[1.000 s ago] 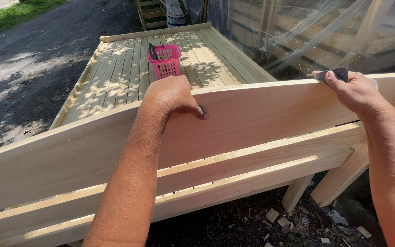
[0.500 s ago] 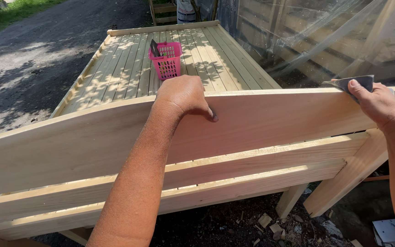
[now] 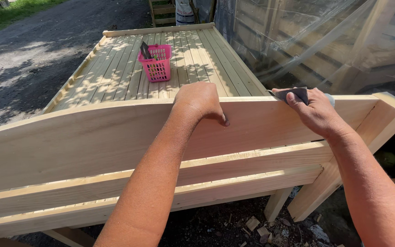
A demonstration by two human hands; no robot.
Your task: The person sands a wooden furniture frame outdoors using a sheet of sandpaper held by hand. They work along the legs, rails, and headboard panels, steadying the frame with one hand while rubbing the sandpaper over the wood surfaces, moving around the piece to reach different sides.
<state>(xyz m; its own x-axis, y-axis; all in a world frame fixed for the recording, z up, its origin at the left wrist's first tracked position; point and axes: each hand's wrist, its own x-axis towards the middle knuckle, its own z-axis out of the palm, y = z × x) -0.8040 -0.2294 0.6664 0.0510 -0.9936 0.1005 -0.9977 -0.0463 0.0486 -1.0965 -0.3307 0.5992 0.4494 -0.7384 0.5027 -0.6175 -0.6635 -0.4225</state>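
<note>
A pale wooden frame with a wide, gently arched top board (image 3: 92, 142) stands upright in front of me. My left hand (image 3: 200, 101) is curled over the board's upper edge near its middle, thumb on the near face. My right hand (image 3: 314, 112) presses a dark piece of sandpaper (image 3: 293, 94) onto the top edge further right, close to the corner post (image 3: 392, 110).
Behind the frame lies a slatted wooden platform (image 3: 115, 77) with a pink plastic basket (image 3: 155, 63) on it. Clear plastic sheeting (image 3: 325, 41) covers stacked timber at right. Wood scraps (image 3: 257, 226) litter the dirt below. A shaded gravel drive (image 3: 28, 59) runs at left.
My right hand with the sandpaper has slid left along the top edge, away from the corner post. My left hand keeps its grip on the board. The view has shifted slightly.
</note>
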